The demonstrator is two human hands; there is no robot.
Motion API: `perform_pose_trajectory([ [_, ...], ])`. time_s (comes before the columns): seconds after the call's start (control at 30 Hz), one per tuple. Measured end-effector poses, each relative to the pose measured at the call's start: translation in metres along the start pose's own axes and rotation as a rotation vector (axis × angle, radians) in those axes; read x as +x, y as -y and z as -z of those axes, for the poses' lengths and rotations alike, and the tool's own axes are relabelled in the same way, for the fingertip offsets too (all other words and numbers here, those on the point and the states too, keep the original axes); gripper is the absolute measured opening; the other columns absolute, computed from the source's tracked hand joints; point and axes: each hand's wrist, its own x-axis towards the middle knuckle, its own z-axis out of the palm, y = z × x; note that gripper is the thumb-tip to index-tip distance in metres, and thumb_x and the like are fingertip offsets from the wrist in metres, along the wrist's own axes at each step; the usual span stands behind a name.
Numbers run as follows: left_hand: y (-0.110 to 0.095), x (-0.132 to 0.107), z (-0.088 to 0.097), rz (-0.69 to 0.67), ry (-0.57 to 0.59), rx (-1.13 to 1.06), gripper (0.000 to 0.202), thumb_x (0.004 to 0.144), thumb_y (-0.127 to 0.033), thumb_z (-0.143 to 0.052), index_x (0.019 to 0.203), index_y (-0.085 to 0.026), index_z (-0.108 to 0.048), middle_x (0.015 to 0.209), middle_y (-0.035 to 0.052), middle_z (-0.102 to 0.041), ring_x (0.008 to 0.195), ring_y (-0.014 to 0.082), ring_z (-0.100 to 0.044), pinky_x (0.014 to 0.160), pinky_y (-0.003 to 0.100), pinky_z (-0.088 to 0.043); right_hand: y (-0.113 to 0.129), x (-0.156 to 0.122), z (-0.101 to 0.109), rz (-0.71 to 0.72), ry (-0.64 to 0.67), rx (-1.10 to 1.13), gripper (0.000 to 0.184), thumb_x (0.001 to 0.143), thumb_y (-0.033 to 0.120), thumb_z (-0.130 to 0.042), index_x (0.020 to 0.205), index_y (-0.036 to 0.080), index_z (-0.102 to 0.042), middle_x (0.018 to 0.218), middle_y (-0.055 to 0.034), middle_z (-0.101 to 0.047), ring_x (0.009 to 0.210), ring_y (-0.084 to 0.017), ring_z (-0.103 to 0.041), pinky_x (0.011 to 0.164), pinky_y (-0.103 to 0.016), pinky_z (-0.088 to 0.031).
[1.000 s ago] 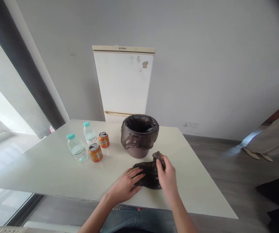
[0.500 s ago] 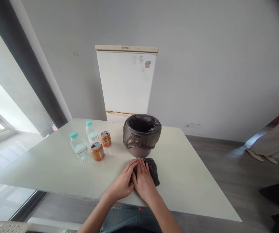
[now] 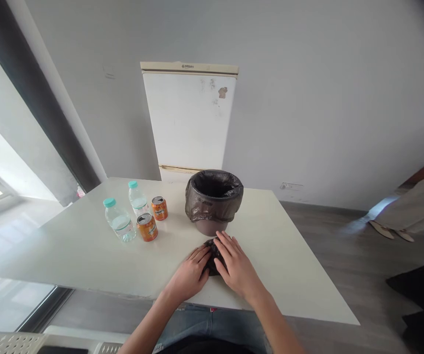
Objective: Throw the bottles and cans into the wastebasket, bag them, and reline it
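Observation:
A folded black plastic bag (image 3: 213, 259) lies on the table near its front edge, partly hidden under my hands. My left hand (image 3: 190, 274) rests on the bag's left side with the fingers stretched out. From the right, my right hand (image 3: 237, 265) lies over the bag's other side, its fingers extended and the thumb apart. Just beyond the hands stands a round bin (image 3: 212, 227) with a black liner (image 3: 214, 204) folded over its rim.
Left of the bin stand two clear bottles (image 3: 119, 223) with teal caps and two orange cans (image 3: 147, 227). The pale table (image 3: 282, 275) has its front edge close to me. A white fridge (image 3: 190, 118) stands behind it. At far right is a person's leg (image 3: 411, 201).
My right hand has shifted right, off the middle of the bag to its right side. The hands are further apart, and the bag looks narrower between them. The view has tilted slightly.

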Motion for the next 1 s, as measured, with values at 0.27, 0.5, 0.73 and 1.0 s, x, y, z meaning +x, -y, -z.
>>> perform_pose_trajectory([
  [0.27,0.000,0.000,0.000,0.017,0.012,0.012,0.067,0.092,-0.012,-0.054,0.158,-0.021,-0.045,0.158,0.0120,-0.053,0.150,0.0283,-0.046,0.126,0.053,-0.041,-0.023,-0.014,-0.031,0.038,0.180,-0.152,0.067,0.107,0.046,-0.047,0.168,0.024,-0.028,0.172,-0.0074,-0.030,0.160,-0.030,-0.027,0.130,-0.057,-0.027],
  [0.5,0.000,0.000,0.000,0.028,0.011,0.012,0.069,0.092,-0.012,-0.054,0.159,-0.021,-0.043,0.161,0.0119,-0.050,0.153,0.0288,-0.042,0.127,0.053,-0.040,-0.021,-0.014,-0.030,0.028,0.196,-0.147,0.066,0.106,0.044,-0.050,0.166,0.021,-0.034,0.172,-0.0076,-0.030,0.160,-0.029,-0.028,0.131,-0.057,-0.024],
  [0.73,-0.005,-0.001,0.007,-0.011,-0.032,0.020,0.076,0.093,-0.014,-0.055,0.164,-0.024,-0.032,0.167,0.0118,-0.041,0.156,0.0308,-0.036,0.126,0.057,-0.038,-0.023,-0.015,-0.034,0.021,0.180,-0.142,0.069,0.104,0.043,-0.052,0.167,0.024,-0.031,0.172,-0.0076,-0.031,0.160,-0.029,-0.028,0.131,-0.056,-0.024],
  [1.0,-0.013,0.000,0.018,0.002,0.007,0.020,0.056,0.090,-0.031,-0.071,0.144,-0.027,-0.057,0.147,0.0103,-0.061,0.137,0.0327,-0.057,0.117,0.054,-0.047,-0.020,-0.017,-0.027,0.025,0.118,-0.102,0.076,0.100,0.035,-0.054,0.169,0.021,-0.026,0.172,-0.0087,-0.031,0.160,-0.030,-0.027,0.131,-0.057,-0.024],
])
